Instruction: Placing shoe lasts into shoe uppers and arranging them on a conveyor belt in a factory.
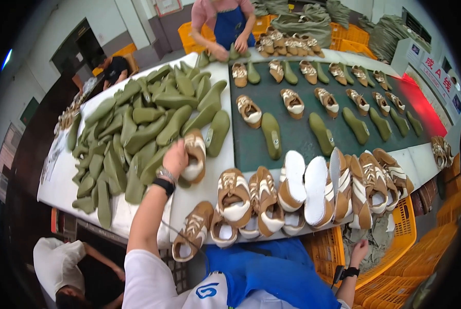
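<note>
My left hand point(174, 158) is closed on the side of a brown and white sneaker point(196, 154), beside the heap of green shoe lasts point(137, 121). Below it, another brown sneaker point(193, 229) lies at the table's near edge. My right hand point(360, 251) hangs low at the right, over an orange crate point(406, 234) with grey-green material point(377, 237) inside. Its fingers are too small and partly hidden to tell whether it holds anything. More brown and white sneakers point(234, 193) crowd the near edge, and white insoles point(316, 186) stick up among them.
A dark green conveyor belt point(297, 129) carries rows of sneakers and green lasts. Across the table, a co-worker in a blue apron point(234, 28) handles lasts. Another person in white point(57, 265) bends at the lower left. Orange crates point(441, 232) stack at the right.
</note>
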Demonstrator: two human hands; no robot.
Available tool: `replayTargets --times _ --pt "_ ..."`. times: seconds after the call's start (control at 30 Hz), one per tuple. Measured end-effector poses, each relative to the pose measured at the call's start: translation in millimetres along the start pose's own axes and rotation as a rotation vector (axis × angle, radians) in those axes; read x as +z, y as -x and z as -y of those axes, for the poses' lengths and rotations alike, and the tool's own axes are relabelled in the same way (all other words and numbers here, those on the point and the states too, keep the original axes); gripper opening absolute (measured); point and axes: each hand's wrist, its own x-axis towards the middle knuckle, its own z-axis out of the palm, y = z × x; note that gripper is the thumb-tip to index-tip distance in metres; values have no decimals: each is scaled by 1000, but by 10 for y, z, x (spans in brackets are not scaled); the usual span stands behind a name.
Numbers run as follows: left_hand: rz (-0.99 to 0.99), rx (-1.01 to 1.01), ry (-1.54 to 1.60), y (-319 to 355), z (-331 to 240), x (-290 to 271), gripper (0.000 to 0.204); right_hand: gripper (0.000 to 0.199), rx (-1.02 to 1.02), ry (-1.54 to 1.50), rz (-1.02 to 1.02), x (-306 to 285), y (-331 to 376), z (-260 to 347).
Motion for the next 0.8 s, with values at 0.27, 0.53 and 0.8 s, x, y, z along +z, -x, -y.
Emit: replayTargets --times 0.27,0.53,0.8 --pt "-303 -394 585 152 -17 -121 31 8 -478 -396 823 -987 732 3553" --pt "-571 -547 1029 612 -399 575 24 36 -1815 117 1582 900 2381 4594" --pt "-471 -407 1208 1121 -111 -466 22 34 -1725 -173 1624 1042 2398 4591"
